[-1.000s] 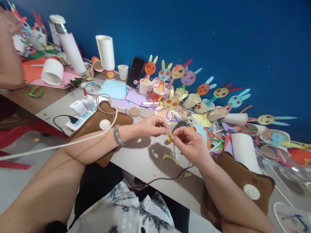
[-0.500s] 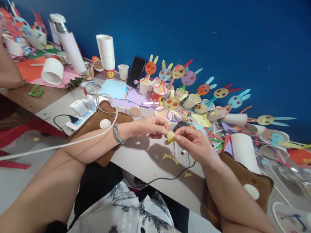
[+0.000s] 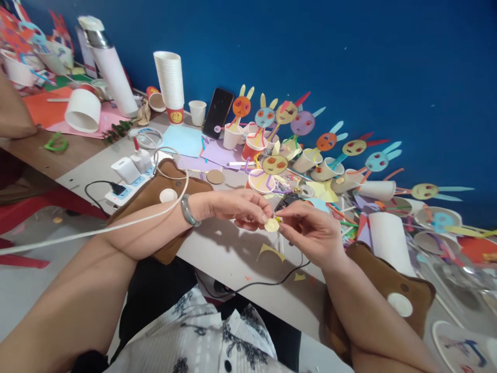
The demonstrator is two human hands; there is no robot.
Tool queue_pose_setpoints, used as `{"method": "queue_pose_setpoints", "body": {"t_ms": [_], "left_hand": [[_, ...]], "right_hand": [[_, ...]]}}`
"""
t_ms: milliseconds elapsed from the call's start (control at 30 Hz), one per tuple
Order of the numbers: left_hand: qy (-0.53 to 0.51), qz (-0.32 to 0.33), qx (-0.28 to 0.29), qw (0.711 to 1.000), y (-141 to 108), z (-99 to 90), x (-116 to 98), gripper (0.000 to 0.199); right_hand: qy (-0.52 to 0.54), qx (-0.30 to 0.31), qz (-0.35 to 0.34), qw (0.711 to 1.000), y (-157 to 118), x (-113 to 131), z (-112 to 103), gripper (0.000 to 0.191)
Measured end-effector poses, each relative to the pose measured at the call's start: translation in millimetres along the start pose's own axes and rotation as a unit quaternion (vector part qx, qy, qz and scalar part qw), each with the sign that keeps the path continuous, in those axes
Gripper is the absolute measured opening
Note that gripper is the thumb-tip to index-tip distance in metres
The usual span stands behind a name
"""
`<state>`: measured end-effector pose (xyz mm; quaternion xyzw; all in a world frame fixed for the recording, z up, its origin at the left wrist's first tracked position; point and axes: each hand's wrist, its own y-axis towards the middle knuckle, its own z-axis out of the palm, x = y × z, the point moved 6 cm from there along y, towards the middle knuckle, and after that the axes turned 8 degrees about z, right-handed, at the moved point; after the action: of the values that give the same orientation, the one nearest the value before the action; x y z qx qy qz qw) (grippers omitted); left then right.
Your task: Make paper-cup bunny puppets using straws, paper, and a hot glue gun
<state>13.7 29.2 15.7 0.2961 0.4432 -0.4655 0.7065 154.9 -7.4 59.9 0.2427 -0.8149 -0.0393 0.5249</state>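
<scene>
Yellow paper disc [image 3: 271,225]: small, round, pale yellow, turned nearly flat toward the head camera, with no marks that can be made out on its face. It sits in the air just above the grey table [image 3: 229,254], between the two hands, in front of the row of paper-cup rabbits [image 3: 272,168].

In the head view, the left hand [image 3: 236,207] comes in from the left, a green bangle [image 3: 187,210] on its wrist. Its thumb and forefinger are closed together on the left edge of the disc; the other fingers curl loosely beneath. The right hand [image 3: 312,233] meets it from the other side, thumb and forefinger pinched on the right edge of the disc, remaining fingers folded in toward the palm. Both forearms rest on brown padded cushions [image 3: 155,199], one at each side.

A thin black cable [image 3: 267,282] runs across the table edge under the hands, and yellow paper scraps [image 3: 269,252] lie just below the disc. A white cord [image 3: 97,233] crosses over the left forearm.
</scene>
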Motion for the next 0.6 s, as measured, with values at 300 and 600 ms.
{"method": "queue_pose_setpoints", "body": {"t_ms": [300,600], "left_hand": [[0.041,-0.026,0.055,0.997,-2,8.7,0,0.027],[0.082,-0.034,0.051,0.995,-2,9.0,1,0.025]], "right_hand": [[-0.013,0.057,-0.067,0.996,2,10,6,0.018],[0.024,0.073,0.02,0.997,3,5,10,0.01]]}}
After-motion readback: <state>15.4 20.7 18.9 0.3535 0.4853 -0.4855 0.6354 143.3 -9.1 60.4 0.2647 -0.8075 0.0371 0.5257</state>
